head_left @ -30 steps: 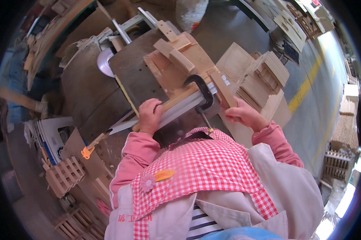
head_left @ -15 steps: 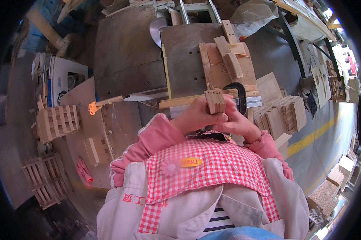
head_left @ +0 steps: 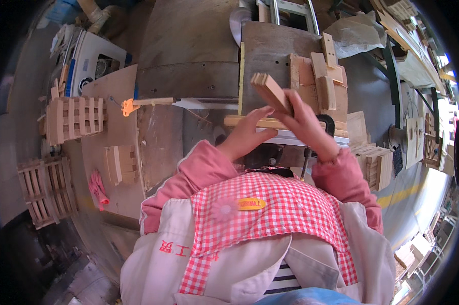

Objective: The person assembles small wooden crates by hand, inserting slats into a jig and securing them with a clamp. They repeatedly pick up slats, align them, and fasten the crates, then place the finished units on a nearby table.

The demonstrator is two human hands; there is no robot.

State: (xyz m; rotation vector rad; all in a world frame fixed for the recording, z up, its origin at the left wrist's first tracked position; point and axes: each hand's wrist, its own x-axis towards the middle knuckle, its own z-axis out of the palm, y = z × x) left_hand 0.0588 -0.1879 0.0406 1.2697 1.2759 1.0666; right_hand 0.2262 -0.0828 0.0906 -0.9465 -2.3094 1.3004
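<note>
My right hand (head_left: 308, 124) grips a small stack of thin wooden slats (head_left: 271, 92), holding it tilted above the saw table (head_left: 270, 51). My left hand (head_left: 247, 134) hovers just beside and below the stack, fingers spread, its fingertips close to the slats but holding nothing. Under both hands lies a long wooden rail (head_left: 249, 122) with a metal strip along the table's near edge. A wooden jig of glued blocks (head_left: 321, 81) rests on the table behind the stack.
A circular saw blade (head_left: 235, 20) stands at the table's far end. Wooden crates (head_left: 74, 119) and pallet-like frames (head_left: 46, 190) lie on the left bench, with a pink glove (head_left: 98, 189) and an orange clamp (head_left: 129, 106). More slat stacks (head_left: 374, 165) sit at right.
The head has turned, shifting the view left. Both hands held the slat stack low together; now the right hand has raised it and the left hand has come off it.
</note>
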